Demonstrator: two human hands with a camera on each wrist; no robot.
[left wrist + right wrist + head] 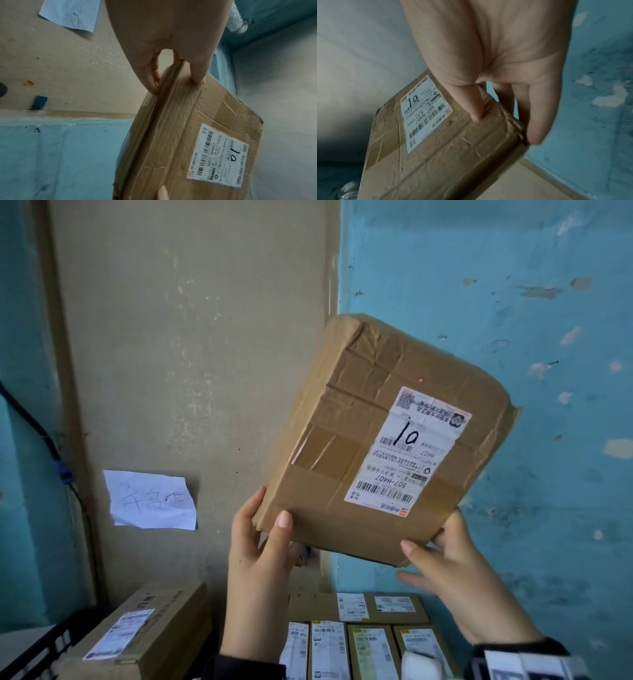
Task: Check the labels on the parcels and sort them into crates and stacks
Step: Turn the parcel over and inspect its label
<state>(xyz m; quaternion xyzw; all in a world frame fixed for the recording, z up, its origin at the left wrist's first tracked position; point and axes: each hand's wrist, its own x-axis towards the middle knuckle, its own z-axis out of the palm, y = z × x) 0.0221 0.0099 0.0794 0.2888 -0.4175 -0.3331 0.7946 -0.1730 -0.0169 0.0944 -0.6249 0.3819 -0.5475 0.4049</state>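
Flat brown cardboard parcel (pixel 373 436) held up in the air in front of the wall corner, labelled face toward the head camera. Long axis runs from lower left up to upper right, tilted clockwise off vertical. White shipping label (pixel 409 450) sits on the right half of the face, upside down to the viewer; handwritten "10" and printed "507-H407" readable. Box crumpled, taped over.

Left hand (pixel 260 556) grips the lower left corner, thumb on the front face, fingers wrapped behind the edge. Right hand (pixel 455 570) pinches the lower right corner, thumb on front, fingers behind; one finger sticks out loose below the box.

Below: row of small labelled boxes (pixel 359 642), a larger carton (pixel 144 635) at left resting by a black crate (pixel 37 648). Handwritten paper note (pixel 150 499) stuck on the beige wall.
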